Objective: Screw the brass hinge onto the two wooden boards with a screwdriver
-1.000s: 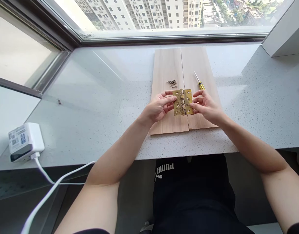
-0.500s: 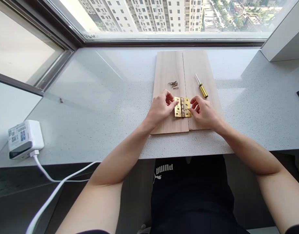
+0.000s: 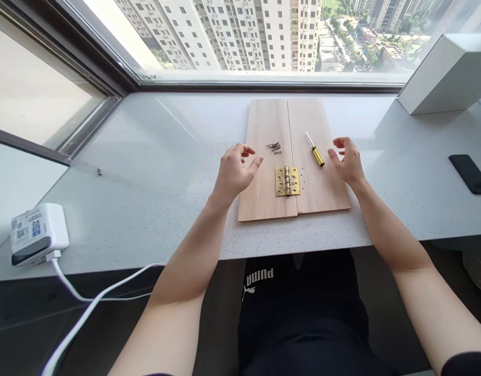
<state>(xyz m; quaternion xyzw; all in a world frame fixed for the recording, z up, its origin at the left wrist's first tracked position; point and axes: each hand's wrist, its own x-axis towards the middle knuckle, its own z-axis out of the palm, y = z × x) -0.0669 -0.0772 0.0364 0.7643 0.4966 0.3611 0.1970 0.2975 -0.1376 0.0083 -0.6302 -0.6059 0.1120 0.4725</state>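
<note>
A brass hinge [image 3: 280,181] lies unfolded across the seam of two wooden boards [image 3: 259,201], set side by side. Several small dark holes show in the right board just beside the hinge. My left hand [image 3: 237,169] hovers at the left board's edge, fingers apart, holding nothing. Over the right edge of the right board is my right hand [image 3: 347,161], also empty with its fingers spread. Between it and the hinge lies a screwdriver [image 3: 317,155] with a yellow and black handle. Several screws [image 3: 276,147] sit in a small pile on the left board.
A white box-like device [image 3: 40,232] with a white cable [image 3: 103,295] stands at the counter's left end. A black phone [image 3: 470,174] rests at the right. Beyond the counter [image 3: 165,183] is a window, with a white block [image 3: 444,78] at the back right.
Both hands have let go of the hinge and moved apart, left hand leftward, right hand rightward. The hinge now lies untouched on the boards. The camera view has shifted slightly.
</note>
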